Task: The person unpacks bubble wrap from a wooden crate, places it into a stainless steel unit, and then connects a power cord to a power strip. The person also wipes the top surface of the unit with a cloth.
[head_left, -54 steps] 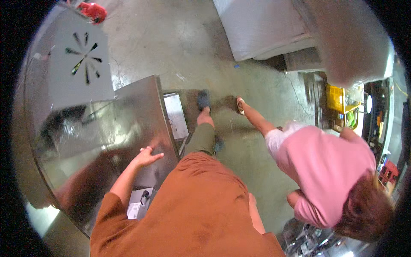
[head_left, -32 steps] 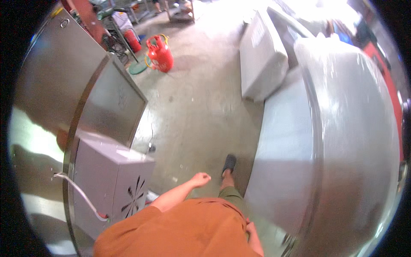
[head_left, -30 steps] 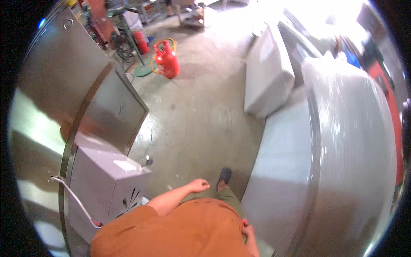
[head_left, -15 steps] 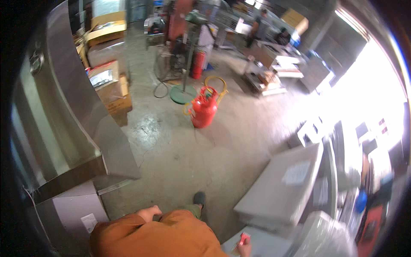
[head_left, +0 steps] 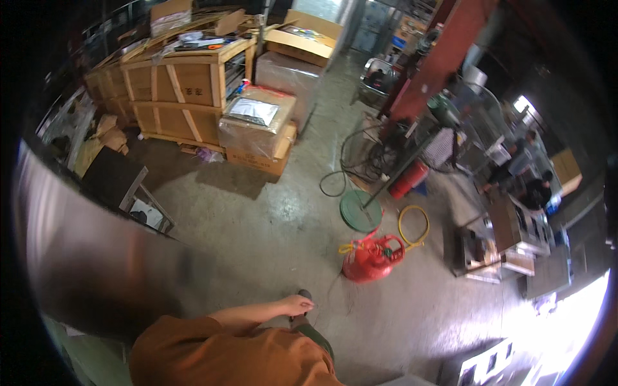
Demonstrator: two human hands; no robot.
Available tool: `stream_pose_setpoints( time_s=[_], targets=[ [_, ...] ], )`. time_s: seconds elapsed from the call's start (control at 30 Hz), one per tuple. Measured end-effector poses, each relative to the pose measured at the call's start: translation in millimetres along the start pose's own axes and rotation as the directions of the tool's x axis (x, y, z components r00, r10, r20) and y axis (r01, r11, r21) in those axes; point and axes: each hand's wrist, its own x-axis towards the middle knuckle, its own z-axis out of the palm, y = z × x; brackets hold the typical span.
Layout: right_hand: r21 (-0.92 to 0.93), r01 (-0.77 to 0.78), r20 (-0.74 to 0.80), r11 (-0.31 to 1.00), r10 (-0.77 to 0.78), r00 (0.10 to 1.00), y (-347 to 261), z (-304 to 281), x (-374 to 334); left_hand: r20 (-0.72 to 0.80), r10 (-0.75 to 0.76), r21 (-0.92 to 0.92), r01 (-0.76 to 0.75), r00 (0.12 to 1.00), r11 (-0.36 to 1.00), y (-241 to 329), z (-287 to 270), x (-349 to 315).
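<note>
My left hand [head_left: 298, 305] hangs in front of my body at the lower middle, its forearm reaching out of an orange sleeve. Its fingers are curled in, and no object shows in them. Behind the hand, a dark shoe [head_left: 305, 294] of mine stands on the concrete floor. My right hand is out of view. Closest ahead of the left hand is a red gas cylinder [head_left: 368, 262] with a collar handle, standing on the floor to the right and touching nothing of mine.
A large steel panel [head_left: 96, 257] fills the near left. Beyond it stand a wooden crate [head_left: 174, 83] and wrapped cartons [head_left: 257, 122]. A green round base [head_left: 361, 211], a yellow hose [head_left: 413, 224] and a red column [head_left: 444, 58] lie ahead. People [head_left: 515, 161] are at the far right.
My view has swung left, bringing the crate into sight. My left forearm has stretched forward. My right hand, earlier holding a small red-and-white thing, has left the view, as have the grey panels beside it.
</note>
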Motion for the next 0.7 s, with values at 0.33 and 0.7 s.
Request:
stream_pose_setpoints(
  time_s=[0.33,0.7],
  targets=[
    [-0.523,0.394,0.438,0.756,-0.158,0.885,-313,-201,268,-0.419,-0.813,-0.627,0.518,0.405,0.582,-146,-154,-64],
    [-0.701,0.51,0.442,0.499,-0.258,0.859,-789,-50,368,-0.128,-0.889,-0.152,0.877,0.44,0.456,-240,-275,1]
  ],
)
